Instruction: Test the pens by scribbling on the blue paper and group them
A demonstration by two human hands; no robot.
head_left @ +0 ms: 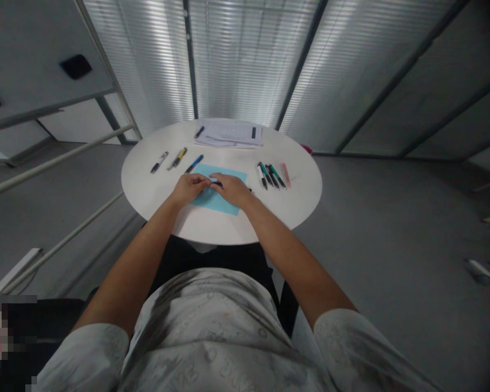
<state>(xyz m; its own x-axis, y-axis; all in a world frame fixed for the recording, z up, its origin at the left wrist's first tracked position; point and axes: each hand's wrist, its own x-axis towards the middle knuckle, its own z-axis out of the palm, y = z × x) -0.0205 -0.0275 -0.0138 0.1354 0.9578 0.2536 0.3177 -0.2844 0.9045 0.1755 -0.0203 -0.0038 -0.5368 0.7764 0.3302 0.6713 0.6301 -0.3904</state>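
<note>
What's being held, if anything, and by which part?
The left hand and right hand seem to grip a dark, slender object; exactly where is unclear.

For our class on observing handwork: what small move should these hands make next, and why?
Perhaps ease the right hand slightly away from the left hand: both meet over the blue sheet and partly cover the dark item between them.

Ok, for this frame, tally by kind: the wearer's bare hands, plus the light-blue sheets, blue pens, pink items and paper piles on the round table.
Bare hands: 2, left hand and right hand
Light-blue sheet: 1
Blue pen: 1
Pink item: 1
Paper pile: 1
Total: 6
</note>
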